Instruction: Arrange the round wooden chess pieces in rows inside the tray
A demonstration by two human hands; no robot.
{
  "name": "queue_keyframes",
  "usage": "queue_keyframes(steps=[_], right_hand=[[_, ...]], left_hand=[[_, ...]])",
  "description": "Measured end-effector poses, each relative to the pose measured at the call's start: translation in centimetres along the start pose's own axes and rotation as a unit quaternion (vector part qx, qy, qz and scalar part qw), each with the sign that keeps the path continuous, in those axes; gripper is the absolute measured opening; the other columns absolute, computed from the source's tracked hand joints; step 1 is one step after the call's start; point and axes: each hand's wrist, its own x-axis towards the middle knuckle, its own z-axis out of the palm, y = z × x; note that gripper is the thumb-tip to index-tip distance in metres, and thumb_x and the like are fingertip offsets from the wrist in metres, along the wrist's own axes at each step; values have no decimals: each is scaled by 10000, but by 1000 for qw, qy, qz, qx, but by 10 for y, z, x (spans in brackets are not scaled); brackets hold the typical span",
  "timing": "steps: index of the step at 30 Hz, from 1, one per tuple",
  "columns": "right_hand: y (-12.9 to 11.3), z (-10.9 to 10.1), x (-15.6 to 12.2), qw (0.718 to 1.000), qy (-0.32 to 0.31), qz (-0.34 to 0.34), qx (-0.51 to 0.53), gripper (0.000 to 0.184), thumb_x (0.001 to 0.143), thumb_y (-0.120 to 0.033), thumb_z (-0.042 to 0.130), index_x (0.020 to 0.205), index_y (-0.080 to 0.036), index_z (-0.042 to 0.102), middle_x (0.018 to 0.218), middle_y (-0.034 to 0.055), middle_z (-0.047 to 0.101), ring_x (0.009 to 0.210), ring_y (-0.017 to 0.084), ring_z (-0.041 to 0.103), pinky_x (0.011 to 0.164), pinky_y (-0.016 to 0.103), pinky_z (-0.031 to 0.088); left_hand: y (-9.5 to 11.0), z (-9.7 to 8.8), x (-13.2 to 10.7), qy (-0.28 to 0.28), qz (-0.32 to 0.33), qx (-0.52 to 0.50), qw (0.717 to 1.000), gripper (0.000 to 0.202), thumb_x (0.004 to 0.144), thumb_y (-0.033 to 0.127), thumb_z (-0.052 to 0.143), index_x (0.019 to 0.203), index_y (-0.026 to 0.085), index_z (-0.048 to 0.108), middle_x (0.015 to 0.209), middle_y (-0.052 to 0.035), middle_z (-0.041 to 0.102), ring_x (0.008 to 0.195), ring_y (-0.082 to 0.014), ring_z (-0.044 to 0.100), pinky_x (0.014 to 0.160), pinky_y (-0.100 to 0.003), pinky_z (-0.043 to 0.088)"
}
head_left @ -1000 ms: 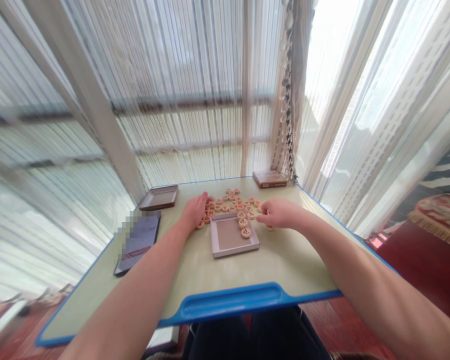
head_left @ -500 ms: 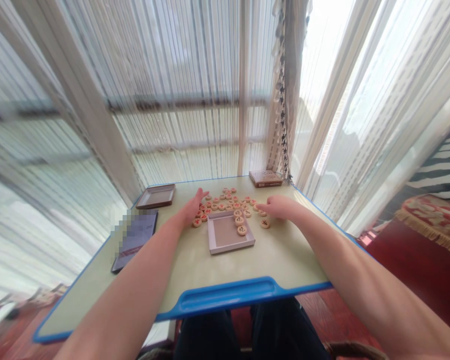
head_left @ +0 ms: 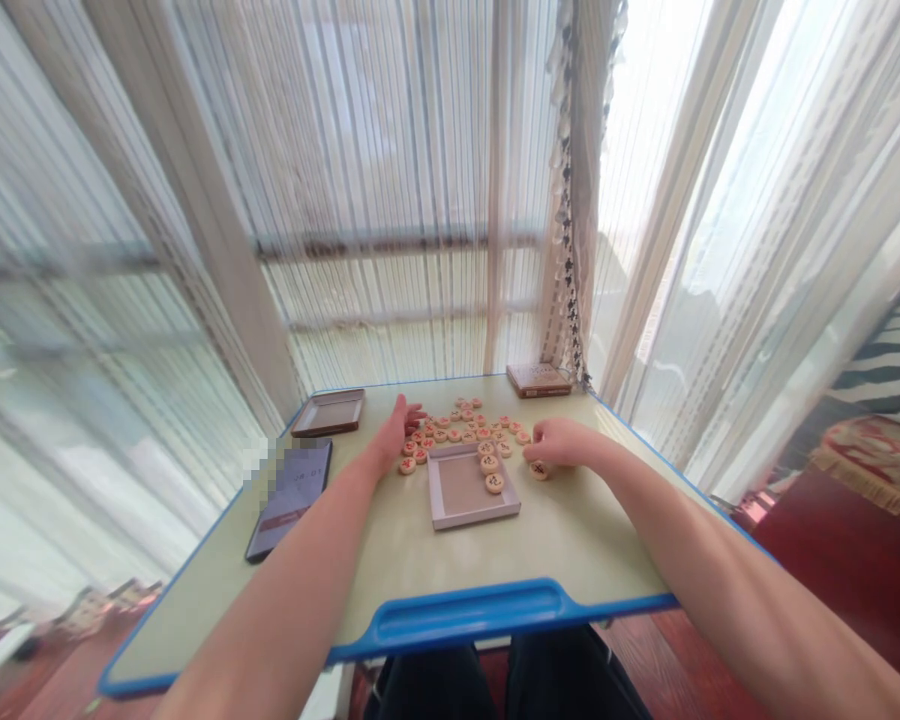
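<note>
Round wooden xiangqi pieces [head_left: 454,436] with red or dark characters lie in a loose cluster on the table. My left hand [head_left: 403,428] is open at the cluster's left side, thumb raised and fingers apart. On the right, my right hand [head_left: 564,442] is closed, fingertips curled down to the tabletop just behind a dark-lettered xiangqi piece [head_left: 538,470]. Whatever its fingers may hold is hidden. Between my hands sits a shallow open box tray [head_left: 436,492], with three pieces in a column along its right side, the front one a dark-lettered piece [head_left: 494,483].
A box lid [head_left: 330,412] lies at the back left, and a closed box [head_left: 538,380] at the back right. A tablet [head_left: 292,505], partly blurred out, is beside my left forearm. The table's blue rim [head_left: 465,610] has a recessed front groove. Curtains hang behind.
My right hand has drawn slightly nearer, its outstretched index finger now curled down over a piece that was beside it. My left hand stays at the left side. The view has tilted slightly upward.
</note>
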Motion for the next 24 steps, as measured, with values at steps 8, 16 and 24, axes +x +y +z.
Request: queue_keyframes(steps=[8, 16, 24], right_hand=[[-5, -3, -4, 1000, 3, -12, -4, 402, 653, -545, 508, 691, -165, 634, 659, 52, 615, 597, 168, 541, 473, 248, 309], [-8, -1, -5, 999, 31, -15, -34, 383, 666, -534, 525, 688, -176, 657, 660, 56, 626, 617, 175, 550, 493, 249, 307], [-12, -6, -12, 996, 7, -82, 22, 316, 664, -454, 586, 858, -224, 679, 775, 35, 659, 722, 184, 581, 538, 242, 344]], left_hand=[[-3, 5, 1, -35, 33, 150, 988, 632, 832, 602, 201, 1139, 203, 584, 1262, -71, 534, 1193, -232, 446, 1025, -362, 286], [1, 11, -5, -59, 134, 286, 947, 578, 876, 512, 193, 1060, 180, 629, 1166, -78, 604, 1112, -225, 517, 988, -334, 338], [6, 17, -12, -45, 153, 272, 949, 542, 874, 494, 223, 967, 202, 671, 1108, -70, 634, 1071, -235, 535, 978, -359, 344]])
